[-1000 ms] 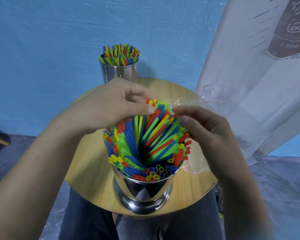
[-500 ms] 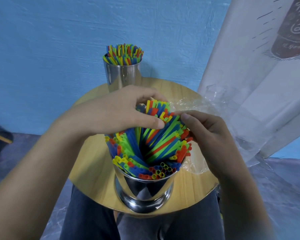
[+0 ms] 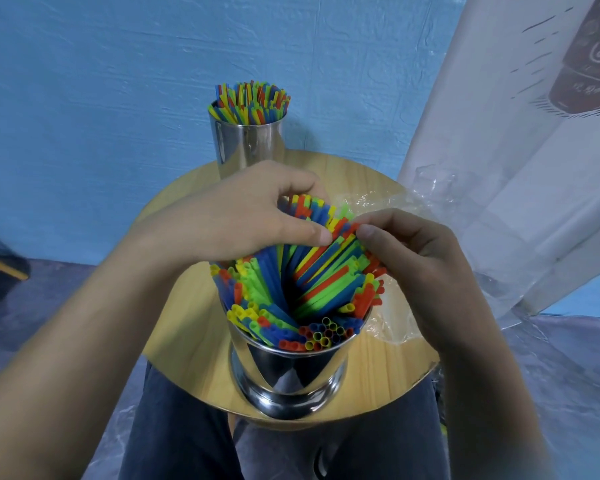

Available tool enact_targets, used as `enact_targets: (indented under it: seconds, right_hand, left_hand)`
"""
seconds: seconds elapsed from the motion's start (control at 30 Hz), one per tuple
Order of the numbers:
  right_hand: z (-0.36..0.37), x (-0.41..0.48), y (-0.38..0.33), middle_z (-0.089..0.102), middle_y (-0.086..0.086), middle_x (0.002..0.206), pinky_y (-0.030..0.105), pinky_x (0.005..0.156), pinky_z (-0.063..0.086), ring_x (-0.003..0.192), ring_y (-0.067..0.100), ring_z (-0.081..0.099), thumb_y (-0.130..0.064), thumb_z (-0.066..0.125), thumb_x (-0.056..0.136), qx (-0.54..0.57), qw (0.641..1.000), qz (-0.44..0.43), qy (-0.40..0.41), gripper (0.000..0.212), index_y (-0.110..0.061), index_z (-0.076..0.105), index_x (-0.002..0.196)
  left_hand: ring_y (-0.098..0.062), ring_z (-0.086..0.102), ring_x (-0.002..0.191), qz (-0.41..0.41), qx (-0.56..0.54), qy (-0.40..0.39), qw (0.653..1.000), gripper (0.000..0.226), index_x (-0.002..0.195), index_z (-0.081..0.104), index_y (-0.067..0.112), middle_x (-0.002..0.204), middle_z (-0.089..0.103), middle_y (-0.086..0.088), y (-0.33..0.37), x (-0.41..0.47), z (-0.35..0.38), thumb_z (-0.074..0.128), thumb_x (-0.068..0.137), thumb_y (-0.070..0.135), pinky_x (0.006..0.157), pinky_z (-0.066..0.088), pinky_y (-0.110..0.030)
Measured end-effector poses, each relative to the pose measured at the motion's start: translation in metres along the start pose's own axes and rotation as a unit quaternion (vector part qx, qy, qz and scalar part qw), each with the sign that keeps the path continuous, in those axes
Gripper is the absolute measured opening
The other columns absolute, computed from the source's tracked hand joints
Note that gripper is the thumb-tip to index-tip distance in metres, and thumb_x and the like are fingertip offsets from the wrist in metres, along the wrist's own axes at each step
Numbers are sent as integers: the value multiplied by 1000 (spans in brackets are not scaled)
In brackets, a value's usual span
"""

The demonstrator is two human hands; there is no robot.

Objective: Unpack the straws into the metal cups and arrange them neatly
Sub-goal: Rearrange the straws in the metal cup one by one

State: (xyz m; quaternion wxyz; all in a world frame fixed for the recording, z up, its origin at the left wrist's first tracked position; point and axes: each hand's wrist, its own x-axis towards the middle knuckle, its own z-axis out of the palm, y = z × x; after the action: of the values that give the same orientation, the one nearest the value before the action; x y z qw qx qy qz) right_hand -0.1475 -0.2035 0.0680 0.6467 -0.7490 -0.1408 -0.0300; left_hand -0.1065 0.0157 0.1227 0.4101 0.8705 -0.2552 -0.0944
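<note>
Your left hand (image 3: 243,220) and right hand (image 3: 413,261) both pinch straws (image 3: 302,282) mid-frame — fanned, twisted; pull sideways and the cup (image 3: 288,372), near the table (image 3: 187,306) edge, could tip — spilling them.

Here's my near metal cup (image 3: 288,375), shiny and upright at the front of the surface (image 3: 187,306), crammed with red, blue, green and yellow straws (image 3: 291,282) fanning in a twist, far tips pinched by my left hand (image 3: 236,220) and right hand (image 3: 420,258). Behind it the far metal cup (image 3: 248,143) stands upright, its straw bundle (image 3: 250,102) packed straight.
</note>
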Motion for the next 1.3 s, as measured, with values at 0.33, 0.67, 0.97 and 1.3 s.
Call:
enact_targets:
  seconds: [0.33,0.67,0.97,1.3]
  right_hand:
    - [-1,1,-3,75,3,93,32,78,60,93,22,72,-27,69,94,2,1000,-17,-8,14,-13,74,94]
    - [4,0,-6,74,5,93,45,82,61,94,27,71,-29,67,92,-17,998,-60,15,13,-18,72,92]
    - [5,-2,-12,74,6,90,34,77,61,91,24,71,-28,64,97,-31,996,-75,34,20,-11,74,92]
    - [2,-4,-6,74,4,89,41,79,60,90,24,71,-30,65,93,-41,996,-55,48,20,-12,74,93]
  left_hand:
    - [-8,72,83,20,2,0,1000,12,94,74,21,90,75,5,5,1,3,78,87,31,82,57,-31]
    - [-14,71,87,53,24,18,998,11,93,73,24,89,74,3,9,-3,4,78,90,34,83,54,-40]
    - [-14,70,87,66,43,32,996,12,91,74,25,89,73,6,13,-6,9,77,89,36,83,55,-44]
    - [-16,69,86,60,46,56,996,7,91,74,27,92,74,6,1,-5,2,77,91,33,81,51,-40]
